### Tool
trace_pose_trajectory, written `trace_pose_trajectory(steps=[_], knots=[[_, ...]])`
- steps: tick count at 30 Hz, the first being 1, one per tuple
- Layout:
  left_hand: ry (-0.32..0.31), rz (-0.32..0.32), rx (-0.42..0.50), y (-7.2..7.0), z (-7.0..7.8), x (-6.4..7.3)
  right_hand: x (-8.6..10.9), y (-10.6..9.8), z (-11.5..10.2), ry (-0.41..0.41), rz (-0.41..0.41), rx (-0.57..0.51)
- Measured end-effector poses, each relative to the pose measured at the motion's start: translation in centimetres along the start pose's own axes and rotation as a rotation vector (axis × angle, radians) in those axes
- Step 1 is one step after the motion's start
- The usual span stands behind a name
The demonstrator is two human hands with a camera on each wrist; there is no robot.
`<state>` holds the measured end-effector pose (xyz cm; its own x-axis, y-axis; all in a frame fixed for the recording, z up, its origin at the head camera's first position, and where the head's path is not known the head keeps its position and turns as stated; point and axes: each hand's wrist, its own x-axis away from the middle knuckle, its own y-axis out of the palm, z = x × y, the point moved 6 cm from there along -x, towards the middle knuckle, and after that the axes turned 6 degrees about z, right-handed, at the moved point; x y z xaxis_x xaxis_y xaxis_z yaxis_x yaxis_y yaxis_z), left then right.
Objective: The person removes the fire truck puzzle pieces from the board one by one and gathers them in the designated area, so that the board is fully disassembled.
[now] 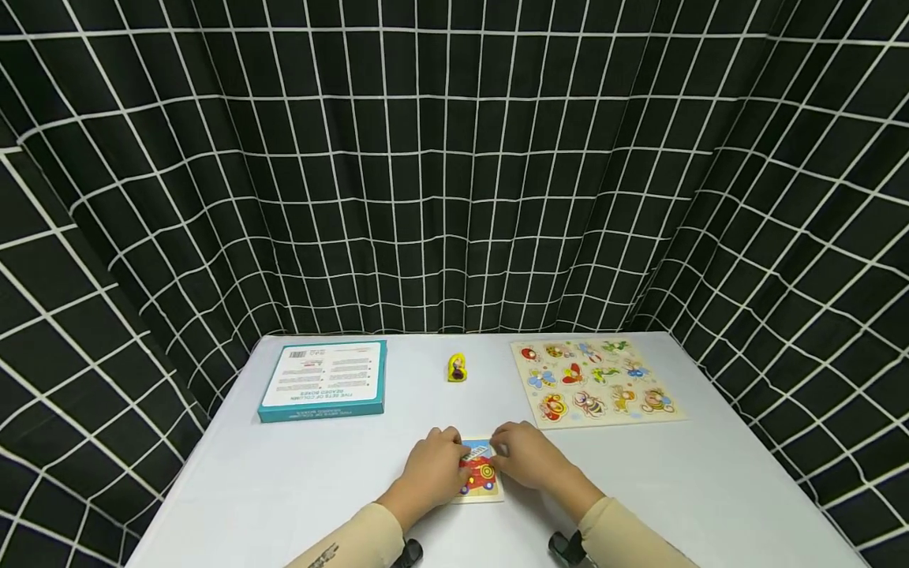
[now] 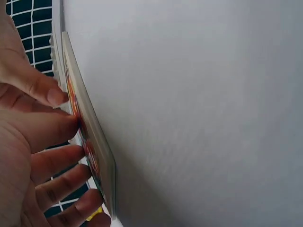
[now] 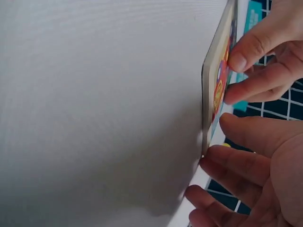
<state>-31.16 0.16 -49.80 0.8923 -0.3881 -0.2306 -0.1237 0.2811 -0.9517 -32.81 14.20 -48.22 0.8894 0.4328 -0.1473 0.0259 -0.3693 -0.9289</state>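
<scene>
A small square wooden puzzle board (image 1: 478, 472) with a red fire truck and white ladder on blue lies flat near the table's front. My left hand (image 1: 435, 467) rests over its left side; thumb and fingertips touch the picture in the left wrist view, fingers loosely bent. On the other side, my right hand (image 1: 529, 457) is at the board's upper right corner. In the right wrist view, that hand's fingers (image 3: 236, 161) are relaxed and spread by the board's edge, with the thumb just beside the picture. Neither hand visibly pinches a piece.
Beyond the board stands a small yellow piece (image 1: 457, 368) with a figure on it. A teal and white box (image 1: 323, 380) lies at the back left. To the back right is an insect puzzle board (image 1: 596, 380). Black gridded curtains (image 1: 440, 173) surround the white table (image 1: 234, 481).
</scene>
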Motion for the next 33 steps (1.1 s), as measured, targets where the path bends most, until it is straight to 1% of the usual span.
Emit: trace_pose_trajectory(steps=[2,5,10,15,19,23,26,30,33], knots=[[-0.013,0.021,-0.004,0.1,0.0,0.2,-0.1,0.2,0.0,0.001,0.011,0.017],[-0.038,0.044,0.017,0.1,0.1,0.2,-0.2,0.2,0.0,-0.001,0.026,0.014],[-0.110,0.040,0.110,0.1,0.1,0.1,-0.5,0.0,-0.2,-0.025,0.033,0.007],[-0.163,0.065,0.167,-0.4,-0.3,0.2,-0.9,-0.2,-0.4,-0.046,0.021,0.039],[-0.200,0.055,0.137,-0.5,-0.5,0.1,-1.3,-0.3,-0.4,-0.038,0.019,0.031],[-0.222,0.028,0.095,-0.5,-0.4,0.1,-1.6,-0.2,-0.2,-0.017,0.015,0.018],[-0.225,0.019,0.093,-0.5,-0.4,0.1,-1.8,-0.1,0.0,-0.004,0.015,-0.001],[-0.228,0.023,0.106,-0.5,-0.5,0.1,-1.8,0.0,0.0,0.001,0.015,-0.049],[-0.228,0.027,0.111,-0.5,-0.7,0.1,-1.9,0.1,-0.2,-0.016,-0.007,-0.083]])
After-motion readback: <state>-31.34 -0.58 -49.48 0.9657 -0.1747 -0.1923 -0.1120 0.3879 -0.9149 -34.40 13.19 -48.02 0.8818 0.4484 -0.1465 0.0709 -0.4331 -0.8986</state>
